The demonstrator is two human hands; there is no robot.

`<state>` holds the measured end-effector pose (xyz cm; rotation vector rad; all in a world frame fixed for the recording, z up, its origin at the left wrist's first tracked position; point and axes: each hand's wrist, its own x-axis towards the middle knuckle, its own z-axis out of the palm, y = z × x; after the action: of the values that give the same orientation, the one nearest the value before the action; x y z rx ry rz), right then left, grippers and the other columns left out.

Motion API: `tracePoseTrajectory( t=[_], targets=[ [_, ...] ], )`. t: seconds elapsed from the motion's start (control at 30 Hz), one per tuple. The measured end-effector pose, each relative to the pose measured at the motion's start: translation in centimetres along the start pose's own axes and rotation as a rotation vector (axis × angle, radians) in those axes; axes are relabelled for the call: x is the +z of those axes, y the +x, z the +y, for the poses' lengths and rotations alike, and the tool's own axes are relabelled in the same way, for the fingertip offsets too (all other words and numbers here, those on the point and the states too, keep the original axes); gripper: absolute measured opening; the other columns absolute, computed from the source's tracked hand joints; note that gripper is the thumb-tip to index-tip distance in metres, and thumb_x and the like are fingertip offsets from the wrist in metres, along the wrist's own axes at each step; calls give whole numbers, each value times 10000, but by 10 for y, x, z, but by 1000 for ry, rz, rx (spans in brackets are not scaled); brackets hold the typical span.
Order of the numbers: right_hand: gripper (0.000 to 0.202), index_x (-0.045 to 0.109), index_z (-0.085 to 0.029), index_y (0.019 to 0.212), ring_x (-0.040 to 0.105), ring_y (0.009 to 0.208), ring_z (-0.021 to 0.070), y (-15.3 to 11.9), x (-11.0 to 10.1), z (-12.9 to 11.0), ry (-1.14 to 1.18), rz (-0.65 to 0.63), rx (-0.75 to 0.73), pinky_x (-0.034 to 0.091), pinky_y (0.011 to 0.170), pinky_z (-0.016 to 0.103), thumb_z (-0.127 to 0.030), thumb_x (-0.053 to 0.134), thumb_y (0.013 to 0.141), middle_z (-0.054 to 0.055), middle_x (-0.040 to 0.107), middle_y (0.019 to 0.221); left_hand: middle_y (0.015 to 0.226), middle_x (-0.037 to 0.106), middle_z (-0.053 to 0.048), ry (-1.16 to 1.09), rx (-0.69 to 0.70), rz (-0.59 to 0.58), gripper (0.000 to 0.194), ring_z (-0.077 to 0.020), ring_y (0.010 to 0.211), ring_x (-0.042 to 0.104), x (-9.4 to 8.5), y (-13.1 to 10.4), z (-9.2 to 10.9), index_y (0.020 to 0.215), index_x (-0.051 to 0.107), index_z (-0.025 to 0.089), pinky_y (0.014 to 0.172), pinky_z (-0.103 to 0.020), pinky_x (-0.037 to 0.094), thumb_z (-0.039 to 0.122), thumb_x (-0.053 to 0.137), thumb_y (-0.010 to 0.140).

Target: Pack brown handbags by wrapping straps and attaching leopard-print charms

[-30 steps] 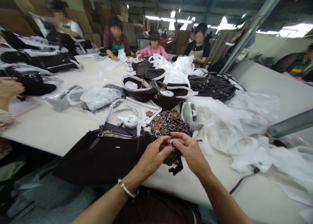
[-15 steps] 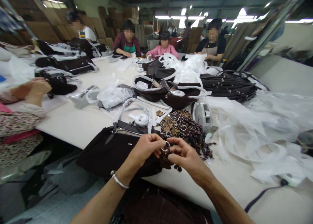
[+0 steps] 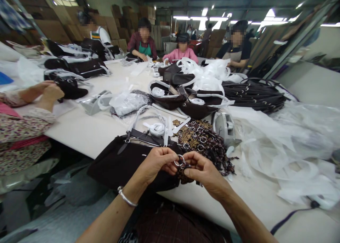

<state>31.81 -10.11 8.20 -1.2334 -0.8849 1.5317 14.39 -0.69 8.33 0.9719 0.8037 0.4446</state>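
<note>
A silver ring (image 3: 179,160) with a brown patterned charm (image 3: 185,176) hangs between my two hands, over the table's front edge. My left hand (image 3: 159,162) pinches the ring from the left. Thumb and fingers of my right hand (image 3: 199,168) close on the charm near the ring. A dark bag (image 3: 114,168) with white-wrapped handles lies beside and partly behind my left hand. Just beyond my hands rests a pile of similar charms with rings (image 3: 199,138).
A grey tape dispenser (image 3: 224,126) stands right of the pile. Open dark bags (image 3: 198,105), bundled black straps (image 3: 255,92) and clear plastic (image 3: 287,147) cover the table (image 3: 79,129). Another person's hands (image 3: 50,92) work at left; several people sit across.
The view has shifted slightly, so the scene sits a little further right. The ring shows more openly between my hands, which keep their hold.
</note>
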Motion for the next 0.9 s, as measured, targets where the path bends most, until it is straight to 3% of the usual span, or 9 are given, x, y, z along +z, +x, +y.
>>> tracePoseTrajectory(
  t=[0.17,0.3,0.47,0.6,0.9],
  targets=[
    [252,608,-202,930,570,748,118,0,2,-3,-12,9,-26,426,644,223,-162,674,689,-18,611,809,652,692,-33,5,1,-1,321,-105,507,646,1,-2,0,738,634,116,500,-188,529,387,798,684],
    [315,554,-219,987,605,751,146,0,9,-4,13,-19,4,472,672,269,-224,704,709,-10,618,841,659,690,-29,17,27,9,323,-98,514,641,2,-3,-2,750,632,119,509,-183,524,391,796,695],
    [358,550,-213,969,520,667,107,2,14,-5,-155,74,-50,410,570,217,-327,770,710,-32,575,801,705,687,-20,-20,66,39,313,-117,582,670,4,-5,-7,840,633,123,582,-217,562,352,795,699],
    [280,565,-213,938,499,652,100,3,11,-3,-326,145,-122,407,557,208,-307,742,743,-39,569,786,691,680,-12,19,94,67,287,-102,559,648,5,-6,-9,892,641,117,574,-208,553,295,762,702],
    [210,597,-200,915,546,659,116,3,7,-2,-471,122,-177,441,570,225,-346,701,807,-10,606,796,643,677,4,101,140,122,195,-117,519,646,7,-5,-12,809,553,162,526,-218,543,272,691,727]
  ],
)
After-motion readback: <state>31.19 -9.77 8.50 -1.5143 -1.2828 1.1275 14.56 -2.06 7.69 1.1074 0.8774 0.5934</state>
